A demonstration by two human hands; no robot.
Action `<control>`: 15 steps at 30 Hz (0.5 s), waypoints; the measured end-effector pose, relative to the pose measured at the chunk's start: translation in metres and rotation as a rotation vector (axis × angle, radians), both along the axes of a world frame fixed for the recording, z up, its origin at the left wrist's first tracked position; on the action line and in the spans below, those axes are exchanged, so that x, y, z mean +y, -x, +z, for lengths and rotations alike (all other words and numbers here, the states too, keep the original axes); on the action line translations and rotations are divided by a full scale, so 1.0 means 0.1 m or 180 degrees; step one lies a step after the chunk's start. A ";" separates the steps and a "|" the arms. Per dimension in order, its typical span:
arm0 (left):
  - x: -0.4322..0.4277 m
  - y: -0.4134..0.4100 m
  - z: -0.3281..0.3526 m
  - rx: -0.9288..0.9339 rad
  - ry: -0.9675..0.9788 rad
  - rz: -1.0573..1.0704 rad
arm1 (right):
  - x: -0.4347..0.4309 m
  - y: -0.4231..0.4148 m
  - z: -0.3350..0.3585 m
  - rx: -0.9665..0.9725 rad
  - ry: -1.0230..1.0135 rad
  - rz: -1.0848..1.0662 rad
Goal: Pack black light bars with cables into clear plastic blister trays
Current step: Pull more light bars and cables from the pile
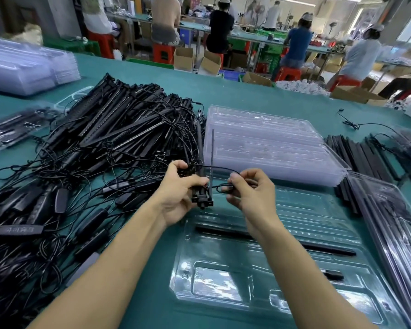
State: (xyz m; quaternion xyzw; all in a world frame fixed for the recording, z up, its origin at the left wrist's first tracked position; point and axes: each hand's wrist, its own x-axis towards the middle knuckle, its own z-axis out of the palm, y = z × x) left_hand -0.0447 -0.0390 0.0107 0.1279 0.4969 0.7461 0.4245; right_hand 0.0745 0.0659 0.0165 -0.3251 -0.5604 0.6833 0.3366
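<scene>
Above the open blister tray [211,293] we hold a small bundle of black light bars [201,160]. Our left hand [178,193] is curled round its near end and the bars point away from us. Our right hand [247,191] pinches a loop of their thin cable [220,170] between thumb and fingers, so both hands are occupied and neither is spread. We judge this to be the tidying of the cable before the set goes down. The tray beneath already carries one long bar [318,248] in a slot and a small black part [332,275] in a nearer pocket, while its other channels look unfilled, so this tray is only begun. Just beyond our hands a stack of empty clear trays [266,143] waits. To the left lies a large tangled heap of bars and cables [100,143], which suggests most of the work is ahead. On the right lie loose bars [361,157] and a tray that appears filled [389,233]. At the far left we see another packed tray [10,131], too blurred to check. All of this lies on the green table [152,74].
</scene>
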 end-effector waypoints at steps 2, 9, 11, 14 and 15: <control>-0.11 0.06 0.05 0.0143 0.0144 -0.0202 | 0.09 0.12 0.05 -0.0181 -0.0191 -0.0055; -0.40 0.14 0.14 0.1400 0.1114 -0.0205 | 0.16 0.47 0.15 -0.0870 -0.1189 -0.0330; -0.51 0.12 0.09 0.1290 0.1049 -0.0110 | 0.22 0.47 0.18 -0.0901 -0.1376 -0.0363; -0.67 0.05 0.04 0.1013 0.0832 0.0039 | 0.32 0.45 0.22 -0.1011 -0.1501 -0.0301; -0.72 0.01 0.04 0.0949 0.0764 0.0099 | 0.34 0.45 0.24 -0.1060 -0.1486 -0.0259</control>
